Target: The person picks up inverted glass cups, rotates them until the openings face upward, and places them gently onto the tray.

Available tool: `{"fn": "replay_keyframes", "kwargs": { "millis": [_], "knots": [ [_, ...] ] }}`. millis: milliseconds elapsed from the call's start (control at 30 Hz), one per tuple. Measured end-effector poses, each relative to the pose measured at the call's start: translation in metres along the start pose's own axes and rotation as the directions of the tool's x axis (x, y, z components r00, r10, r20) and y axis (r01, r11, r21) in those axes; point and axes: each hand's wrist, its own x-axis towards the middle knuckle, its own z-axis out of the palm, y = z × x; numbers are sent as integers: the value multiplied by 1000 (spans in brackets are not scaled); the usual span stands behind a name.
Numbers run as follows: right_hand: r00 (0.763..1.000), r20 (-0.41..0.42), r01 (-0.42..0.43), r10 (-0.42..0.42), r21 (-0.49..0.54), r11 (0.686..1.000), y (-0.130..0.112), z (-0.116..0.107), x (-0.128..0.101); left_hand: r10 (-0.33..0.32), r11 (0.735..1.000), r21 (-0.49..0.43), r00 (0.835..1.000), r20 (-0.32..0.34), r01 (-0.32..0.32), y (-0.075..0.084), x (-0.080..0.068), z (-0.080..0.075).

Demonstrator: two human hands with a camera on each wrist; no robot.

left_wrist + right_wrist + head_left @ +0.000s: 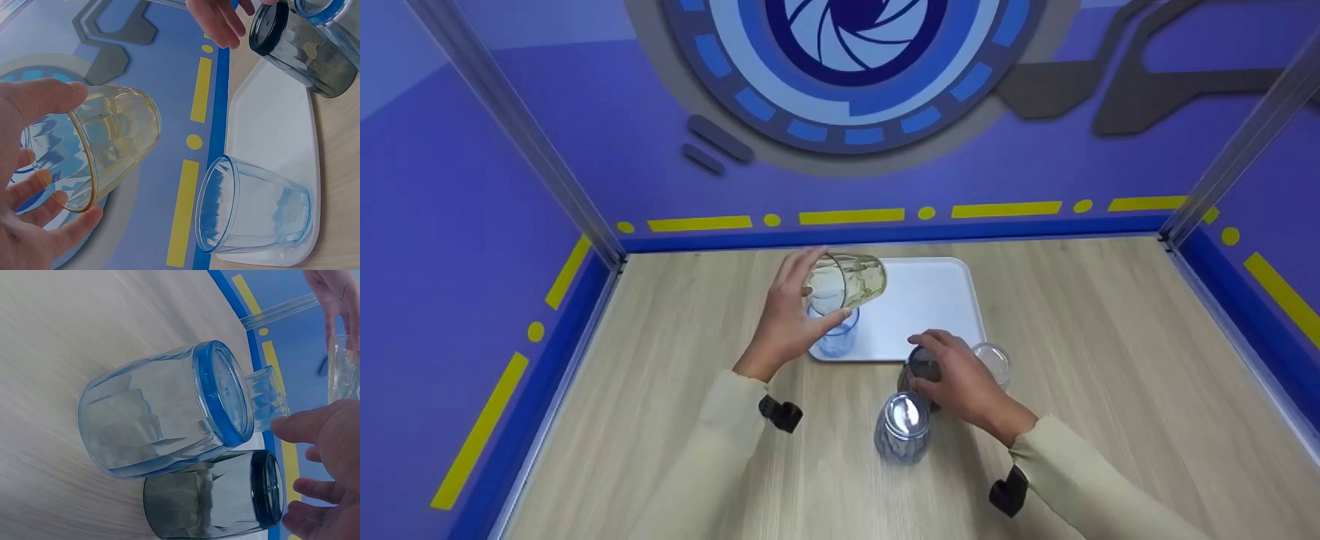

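My left hand [791,315] grips a yellow-tinted glass [861,281] near its rim, thumb on one side and fingers on the other. The glass is tipped sideways, its mouth toward my palm and its base to the right. Below it a light blue glass [256,208] stands mouth up at the tray's left front. My right hand [960,375] reaches over a dark grey glass [208,500] that stands base up; thumb and fingers are spread around its base. Nearer to me a clear bluish glass [904,431] with a thick blue base [225,394] also stands upside down.
A white tray [937,292] lies at the back of the wooden table [1080,337], close to the rear wall. Another clear glass [994,360] stands right of my right hand, by the tray's front right corner. Patterned blue panels [472,247] enclose the table.
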Motion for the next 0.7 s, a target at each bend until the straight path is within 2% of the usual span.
{"fn": "replay_keyframes", "kwargs": {
  "millis": [267, 433, 700],
  "knots": [
    [1000, 13, 6, -6, -29, 1000, 0, 2, 0, -12, 1000, 11, 1000, 25, 11, -1, 4, -1],
    [1000, 22, 1, 0, -49, 999, 1, 3, 1, -13, 999, 47, 999, 34, 11, -1, 7, 0],
    [999, 10, 34, -33, -100, 994, 3, 6, 3, -5, 996, 84, 999, 42, 2, -2, 13, 1]
  ]
}}
